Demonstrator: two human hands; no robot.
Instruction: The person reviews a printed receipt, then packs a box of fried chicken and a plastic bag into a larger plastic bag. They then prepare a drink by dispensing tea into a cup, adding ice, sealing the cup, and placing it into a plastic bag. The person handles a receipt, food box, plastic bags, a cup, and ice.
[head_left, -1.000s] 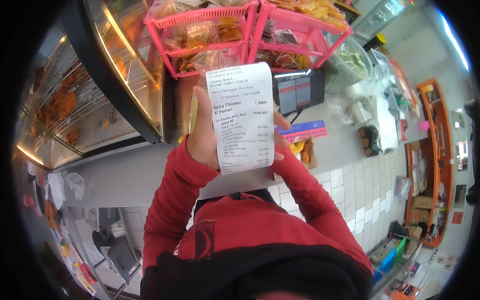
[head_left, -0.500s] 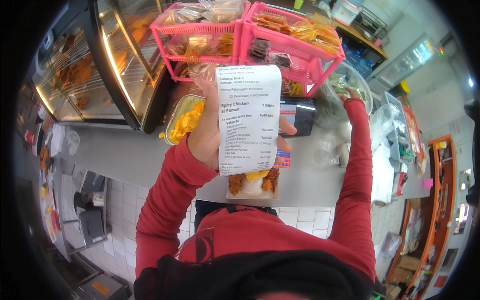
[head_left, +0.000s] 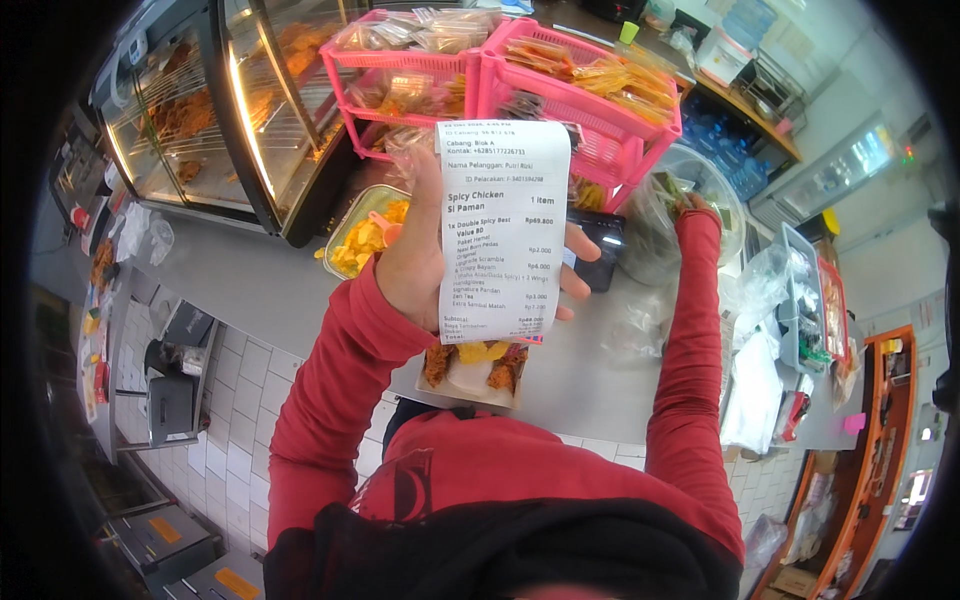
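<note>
Receipt (head_left: pixel 503 230) up front in the head view, a long white printed slip held upright in the left hand (head_left: pixel 420 265). Thumb side wraps the slip's left edge, fingertips (head_left: pixel 578 275) peek out past its right edge, so the grip is closed around the paper, pinching it flat. Red sleeve (head_left: pixel 340 380) runs down from that hand toward the lower edge.

Just below the grip, a food box (head_left: pixel 475 370) sits on the grey counter (head_left: pixel 270 290), with fried pieces and something yellow in it; the slip's bottom edge overlaps its top. Left of the grip and slightly above, a tray (head_left: pixel 362 232) of yellow food rests on the counter. Behind the slip, right of the fingertips, a dark card reader (head_left: pixel 600 245) shows.

Right hand (head_left: pixel 690 207) is stretched well away to the right and up, reaching into a clear plastic bag (head_left: pixel 660 225) over a round bowl. Its fingers are mostly hidden by the plastic, so I cannot tell how far they are closed or whether they hold anything.

Above the left hand, two pink baskets (head_left: pixel 590 120) hold packed snacks. Further left, a lit glass warmer (head_left: pixel 215 110) shows fried food on racks. Far right of the counter, white bags (head_left: pixel 755 385) lie piled up.
</note>
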